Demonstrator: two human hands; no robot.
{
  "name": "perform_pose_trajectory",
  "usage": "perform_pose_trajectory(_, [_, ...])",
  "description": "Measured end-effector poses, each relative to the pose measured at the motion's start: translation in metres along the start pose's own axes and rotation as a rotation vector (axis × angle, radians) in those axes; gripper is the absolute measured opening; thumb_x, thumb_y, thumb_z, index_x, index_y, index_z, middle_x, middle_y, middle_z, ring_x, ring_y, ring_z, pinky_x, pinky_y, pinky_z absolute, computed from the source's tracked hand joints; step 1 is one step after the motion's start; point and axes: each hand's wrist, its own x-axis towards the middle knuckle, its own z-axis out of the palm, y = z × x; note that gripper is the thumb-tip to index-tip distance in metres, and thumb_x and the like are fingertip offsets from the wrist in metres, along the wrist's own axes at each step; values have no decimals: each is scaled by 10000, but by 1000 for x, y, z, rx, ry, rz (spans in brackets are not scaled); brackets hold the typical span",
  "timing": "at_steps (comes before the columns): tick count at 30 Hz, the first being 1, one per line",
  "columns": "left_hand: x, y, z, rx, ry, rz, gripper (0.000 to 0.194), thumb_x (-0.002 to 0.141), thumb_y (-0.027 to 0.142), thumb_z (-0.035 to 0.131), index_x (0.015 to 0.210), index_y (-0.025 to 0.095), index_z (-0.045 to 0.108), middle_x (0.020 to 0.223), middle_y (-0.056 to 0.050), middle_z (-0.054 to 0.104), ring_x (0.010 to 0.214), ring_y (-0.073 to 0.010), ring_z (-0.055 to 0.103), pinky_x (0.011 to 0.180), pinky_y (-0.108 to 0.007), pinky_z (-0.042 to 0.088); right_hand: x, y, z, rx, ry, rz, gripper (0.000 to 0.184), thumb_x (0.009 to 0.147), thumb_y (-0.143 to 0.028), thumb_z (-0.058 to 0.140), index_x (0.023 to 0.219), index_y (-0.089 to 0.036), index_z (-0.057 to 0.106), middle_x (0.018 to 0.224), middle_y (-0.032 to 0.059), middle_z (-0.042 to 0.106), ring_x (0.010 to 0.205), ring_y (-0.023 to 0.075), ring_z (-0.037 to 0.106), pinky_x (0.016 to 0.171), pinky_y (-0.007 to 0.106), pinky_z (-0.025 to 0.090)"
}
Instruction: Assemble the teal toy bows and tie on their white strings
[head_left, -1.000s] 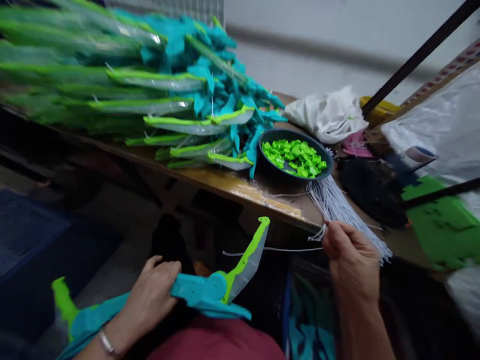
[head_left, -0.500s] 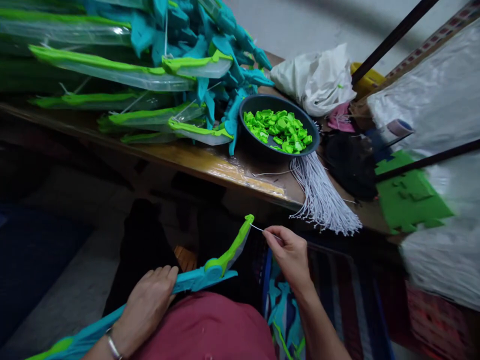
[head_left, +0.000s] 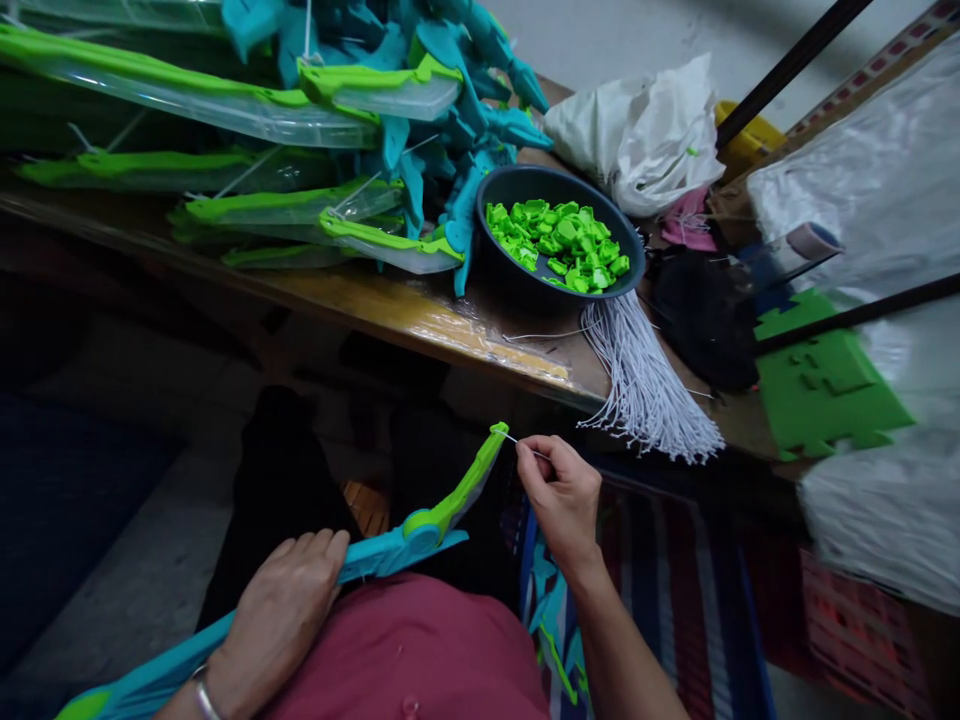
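My left hand is wrapped round the teal grip of a toy bow that lies across my lap, its green and clear limb rising to the right. My right hand pinches a thin white string right at the green tip of that limb. On the wooden table above lies a bundle of white strings, its ends hanging over the edge, just right of my right hand. A dark bowl behind it holds several small green plastic pieces.
A big heap of finished green and teal bows fills the table's left. White plastic bags, a black cloth and a green foam sheet lie at the right. A crate of teal parts stands by my right knee.
My right hand left the string bundle at the table edge, came down and left with one string, and now holds it at the bow's tip. The view has tilted down.
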Motion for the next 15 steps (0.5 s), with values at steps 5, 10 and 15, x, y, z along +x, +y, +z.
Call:
perform_pose_trajectory(5, [-1, -2, 4, -61, 28, -3, 392, 884, 65, 454, 1189, 77, 701, 1130, -222, 747, 1038, -360, 724, 930, -521, 565, 1, 2, 1, -16, -18, 26, 169, 967, -252, 610, 836, -186, 696, 655, -40, 504, 561, 96, 445, 565, 240, 355])
perform_pose_trajectory(10, [0, -1, 5, -111, 61, -14, 377, 879, 80, 458, 1164, 85, 705, 1091, -216, 757, 1023, -373, 728, 911, -526, 575, 1, 5, 4, -37, -29, 19, 184, 979, -262, 590, 844, -186, 690, 657, -35, 510, 560, 101, 455, 566, 241, 367])
perform_pose_trajectory(15, [0, 1, -1, -129, 54, -21, 353, 879, 82, 458, 1120, 101, 716, 1075, -204, 758, 1006, -364, 732, 900, -517, 579, -1, 6, 6, -96, -68, -53, 201, 996, -253, 561, 842, -181, 669, 685, -18, 548, 580, 106, 490, 586, 246, 378])
